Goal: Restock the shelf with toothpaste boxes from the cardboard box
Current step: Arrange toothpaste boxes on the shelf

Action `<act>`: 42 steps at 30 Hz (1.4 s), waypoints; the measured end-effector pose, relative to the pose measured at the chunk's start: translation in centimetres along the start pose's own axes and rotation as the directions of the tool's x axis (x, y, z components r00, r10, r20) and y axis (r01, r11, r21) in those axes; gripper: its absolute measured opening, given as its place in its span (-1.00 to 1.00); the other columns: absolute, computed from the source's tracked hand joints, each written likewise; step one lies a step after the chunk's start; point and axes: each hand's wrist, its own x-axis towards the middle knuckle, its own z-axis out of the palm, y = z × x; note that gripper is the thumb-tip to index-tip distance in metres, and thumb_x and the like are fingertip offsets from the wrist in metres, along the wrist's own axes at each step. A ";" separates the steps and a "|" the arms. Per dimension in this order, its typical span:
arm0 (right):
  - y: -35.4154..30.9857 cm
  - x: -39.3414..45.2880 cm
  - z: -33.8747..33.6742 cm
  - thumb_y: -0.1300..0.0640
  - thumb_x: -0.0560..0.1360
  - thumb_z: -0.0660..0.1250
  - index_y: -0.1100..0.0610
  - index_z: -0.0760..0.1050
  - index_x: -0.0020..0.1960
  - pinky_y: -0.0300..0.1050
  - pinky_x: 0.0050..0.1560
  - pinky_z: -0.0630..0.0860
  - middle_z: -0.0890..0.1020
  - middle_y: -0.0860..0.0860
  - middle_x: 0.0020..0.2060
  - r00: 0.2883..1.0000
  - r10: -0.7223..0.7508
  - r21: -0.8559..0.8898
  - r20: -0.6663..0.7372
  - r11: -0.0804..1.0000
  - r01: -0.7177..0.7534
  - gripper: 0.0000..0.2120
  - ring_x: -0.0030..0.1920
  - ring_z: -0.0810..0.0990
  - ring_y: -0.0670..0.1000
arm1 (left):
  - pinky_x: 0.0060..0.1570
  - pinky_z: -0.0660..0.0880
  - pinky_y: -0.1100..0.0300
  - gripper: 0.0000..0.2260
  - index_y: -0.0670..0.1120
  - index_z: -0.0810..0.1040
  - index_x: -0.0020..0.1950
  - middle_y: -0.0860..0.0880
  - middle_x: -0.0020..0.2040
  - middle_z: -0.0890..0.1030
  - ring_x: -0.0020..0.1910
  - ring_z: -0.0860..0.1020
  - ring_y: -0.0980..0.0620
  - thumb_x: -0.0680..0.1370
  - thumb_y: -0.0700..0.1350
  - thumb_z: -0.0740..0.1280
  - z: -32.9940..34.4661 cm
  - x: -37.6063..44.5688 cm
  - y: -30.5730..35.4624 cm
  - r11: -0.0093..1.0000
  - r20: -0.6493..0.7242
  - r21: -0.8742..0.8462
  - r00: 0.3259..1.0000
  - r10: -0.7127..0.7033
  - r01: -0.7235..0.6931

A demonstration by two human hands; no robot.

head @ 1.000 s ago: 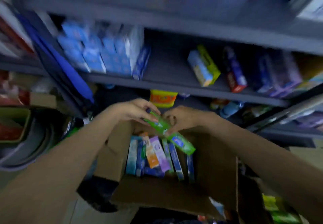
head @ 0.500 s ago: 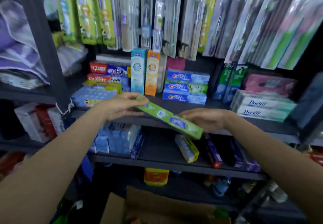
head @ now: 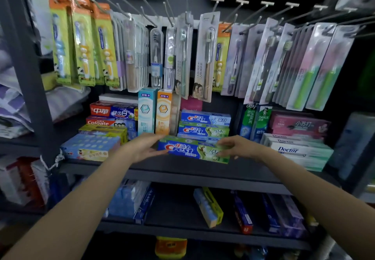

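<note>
Green and blue, the Crest box (head: 192,150) lies lengthwise between our two hands at the front of the middle shelf (head: 182,168), just ahead of a stack of Crest boxes (head: 204,126) in which we count at least two with a third partly hidden behind the held one. Our left hand (head: 142,148) grasps the box's left end, thumb on top and fingers under it. Our right hand (head: 236,146) holds the right end, fingertips pinching the green part. We cannot tell whether the box already rests on the shelf or sits just above it. Left of the Crest stack stand two upright boxes, one teal (head: 146,111) and one orange (head: 163,112). Further left we count a red box (head: 100,110) on top, a Colgate box (head: 101,122) under it, a yellow pack (head: 103,130) and a pale blue pack (head: 89,147) in front. To the right stand two Darlie boxes (head: 255,121), then a pink box (head: 298,124) over a pile of white Doctor boxes (head: 298,150), at least three. Toothbrush packs (head: 182,56) hang on hooks above, too many and too overlapped to count. On the lower shelf (head: 192,231) lie more boxes, blurred. The cardboard box is out of view.
</note>
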 end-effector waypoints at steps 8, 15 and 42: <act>2.7 4.6 -0.5 0.05 0.52 0.33 0.15 0.34 0.40 -0.21 0.20 0.33 0.40 0.12 0.34 0.988 -0.040 -0.297 -0.150 0.955 -0.007 -0.51 0.31 0.40 0.08 | -0.09 0.59 0.16 -0.76 -0.23 0.37 0.23 -0.13 0.09 0.49 0.07 0.53 -0.03 0.57 -0.26 0.23 3.2 5.6 -2.7 0.978 -0.185 -0.113 0.971 0.154 -0.177; 3.3 8.2 -2.1 0.22 0.51 0.33 0.16 0.38 0.36 -0.19 0.25 0.31 0.33 0.19 0.27 0.865 -0.112 -0.196 -0.489 0.980 0.015 -0.57 0.23 0.42 0.16 | 0.04 0.50 0.10 -0.73 -0.14 0.45 0.21 -0.09 0.15 0.56 0.10 0.53 -0.01 0.54 -0.35 0.19 5.5 10.4 -2.6 0.883 -0.186 0.295 0.885 0.427 -0.364; 4.1 10.2 0.7 0.40 0.49 0.20 0.27 0.38 0.24 -0.09 0.10 0.42 0.34 0.18 0.22 0.653 -0.104 -0.047 -0.751 0.994 0.103 -0.67 0.16 0.42 0.16 | 0.23 0.30 0.29 -0.62 -0.18 0.36 0.29 -0.09 0.20 0.40 0.22 0.39 0.03 0.48 -0.35 0.25 9.0 12.3 -4.1 0.647 -0.269 0.629 0.660 0.701 -0.430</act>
